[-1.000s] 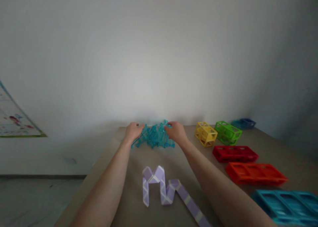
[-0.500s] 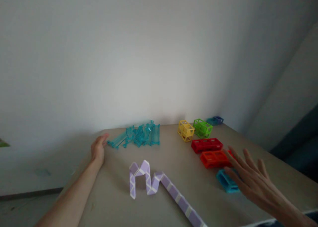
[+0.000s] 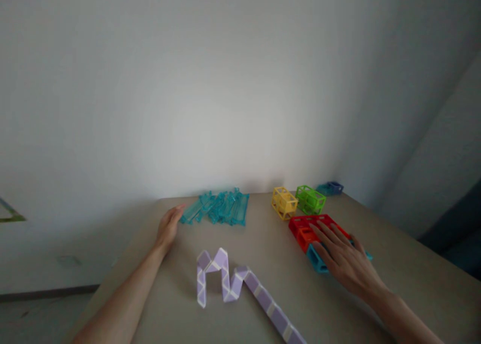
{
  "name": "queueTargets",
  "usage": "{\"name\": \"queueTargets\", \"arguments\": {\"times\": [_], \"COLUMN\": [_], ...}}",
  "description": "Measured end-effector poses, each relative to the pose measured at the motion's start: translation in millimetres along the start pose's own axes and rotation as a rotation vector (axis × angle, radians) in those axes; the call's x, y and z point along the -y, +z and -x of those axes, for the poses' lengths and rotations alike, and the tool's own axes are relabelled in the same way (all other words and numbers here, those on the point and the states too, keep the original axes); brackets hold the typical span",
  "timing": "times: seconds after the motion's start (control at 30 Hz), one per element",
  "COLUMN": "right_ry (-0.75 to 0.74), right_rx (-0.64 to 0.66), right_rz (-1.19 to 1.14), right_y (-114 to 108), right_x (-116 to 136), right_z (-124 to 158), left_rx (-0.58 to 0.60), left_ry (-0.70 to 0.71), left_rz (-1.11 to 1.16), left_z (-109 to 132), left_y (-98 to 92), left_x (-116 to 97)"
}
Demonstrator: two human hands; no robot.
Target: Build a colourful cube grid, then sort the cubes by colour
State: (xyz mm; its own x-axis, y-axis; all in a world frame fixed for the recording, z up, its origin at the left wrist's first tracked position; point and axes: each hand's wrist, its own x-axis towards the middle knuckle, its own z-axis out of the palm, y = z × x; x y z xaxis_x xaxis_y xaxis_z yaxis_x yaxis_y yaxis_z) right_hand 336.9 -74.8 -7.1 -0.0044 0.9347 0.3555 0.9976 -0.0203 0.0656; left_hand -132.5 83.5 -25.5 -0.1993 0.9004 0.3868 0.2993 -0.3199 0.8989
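Note:
At the left end of a pile of translucent teal plastic pieces [image 3: 221, 207], my left hand [image 3: 168, 229] rests on edge with fingers stretched out, its fingertips at the nearest piece. My right hand [image 3: 344, 258] lies open over the hollow blocks on the right, fingers spread across their tops. Under it are a blue open-frame block [image 3: 316, 260], an orange one [image 3: 305, 237] and a red one [image 3: 308, 219], pressed side by side. The hand partly hides the orange and blue blocks. In front, between the hands, lies a purple and white twist snake puzzle [image 3: 268, 304], partly folded.
Behind the red block are a yellow frame block [image 3: 284, 202] and a green one [image 3: 310, 199]. A dark blue piece [image 3: 334, 187] with teal ones sits in the far right corner. A wall [image 3: 240, 108] borders the table's [image 3: 233, 243] back; dark blue fabric [image 3: 454, 238] is at right.
My right hand has come down and pushed the blue and orange blocks away from me against the red one. My left hand has moved right, bunching the teal pile closer together.

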Motion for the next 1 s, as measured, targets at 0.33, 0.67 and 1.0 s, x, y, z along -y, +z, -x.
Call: {"name": "queueTargets", "arguments": {"times": [0.33,0.67,1.0], "right_ry": [-0.065,0.087,-0.141], "right_rx": [0.004,0.246,0.21], "right_rz": [-0.114,-0.505,-0.495], "right_y": [-13,-13,-17], "right_x": [90,32,56], "right_z": [3,-53,-27], "left_rx": [-0.015,-0.058,0.851], "left_ry": [0.11,0.286,0.044], "left_rz": [-0.026,-0.114,0.534], "left_z": [0,21,71], "left_y": [0.2,-7.0,36.1], "left_x": [0,-17,-57]}}
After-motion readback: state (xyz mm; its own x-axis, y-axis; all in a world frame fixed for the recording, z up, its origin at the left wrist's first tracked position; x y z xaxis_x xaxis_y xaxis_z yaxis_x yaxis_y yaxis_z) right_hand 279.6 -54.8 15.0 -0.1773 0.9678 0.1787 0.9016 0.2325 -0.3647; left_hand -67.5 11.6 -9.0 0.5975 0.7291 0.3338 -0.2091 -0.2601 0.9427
